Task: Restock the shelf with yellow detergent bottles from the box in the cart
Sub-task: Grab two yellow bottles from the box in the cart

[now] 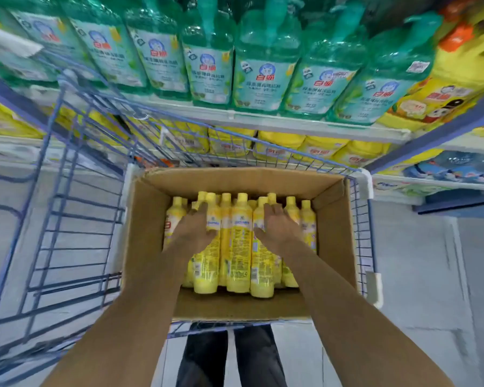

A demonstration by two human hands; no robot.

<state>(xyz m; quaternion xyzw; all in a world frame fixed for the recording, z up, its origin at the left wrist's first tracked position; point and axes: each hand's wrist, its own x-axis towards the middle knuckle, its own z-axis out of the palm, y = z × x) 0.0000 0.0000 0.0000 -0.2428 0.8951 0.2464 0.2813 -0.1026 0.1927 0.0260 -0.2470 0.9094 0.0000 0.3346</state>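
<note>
Left hand [194,229]: grips a yellow bottle [206,265] near its neck | right hand [281,229]: rests flat, fingers straight, on neighbouring bottles | bottles: lie packed in cardboard box [148,219] inside blue cart [67,191], facing stocked shelf [263,120]

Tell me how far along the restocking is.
Early. Stocked yellow bottles line the space under the white shelf board, but the brown cardboard box in the blue wire cart looks mostly full of yellow plastic detergent bottles. The left hand curls round one; the right hand lies open on others. None lifted yet.
</note>
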